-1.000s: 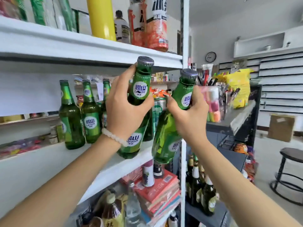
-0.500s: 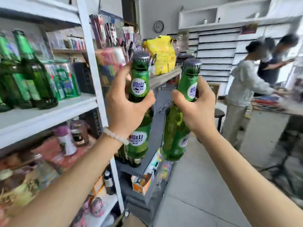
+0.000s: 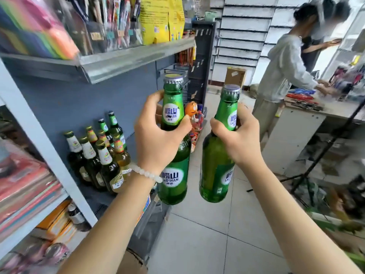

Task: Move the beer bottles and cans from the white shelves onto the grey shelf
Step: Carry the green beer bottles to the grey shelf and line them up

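My left hand point(image 3: 158, 139) is shut around the neck and shoulder of a green Laoshan beer bottle point(image 3: 172, 175), held upright in mid-air. My right hand point(image 3: 240, 138) grips a second green Laoshan bottle point(image 3: 216, 171), tilted slightly right, beside the first. Both bottles hang in front of the grey shelf point(image 3: 122, 58), to the right of its lower level. On that lower level stand several brown and green beer bottles point(image 3: 100, 155). The white shelf upright point(image 3: 45, 147) is at the left; its beer shelf is out of view.
Pens, a colourful pack and a yellow bag point(image 3: 162, 18) fill the grey shelf's top board. Books point(image 3: 25, 184) lie on the white shelf at left. A person in grey point(image 3: 282, 76) works at a counter point(image 3: 308, 119) on the right. A tripod leg point(image 3: 320, 159) crosses the tiled floor.
Both bottles came off the white shelf and swung right with my view. They now hang lower, in front of the grey shelf's lower level.
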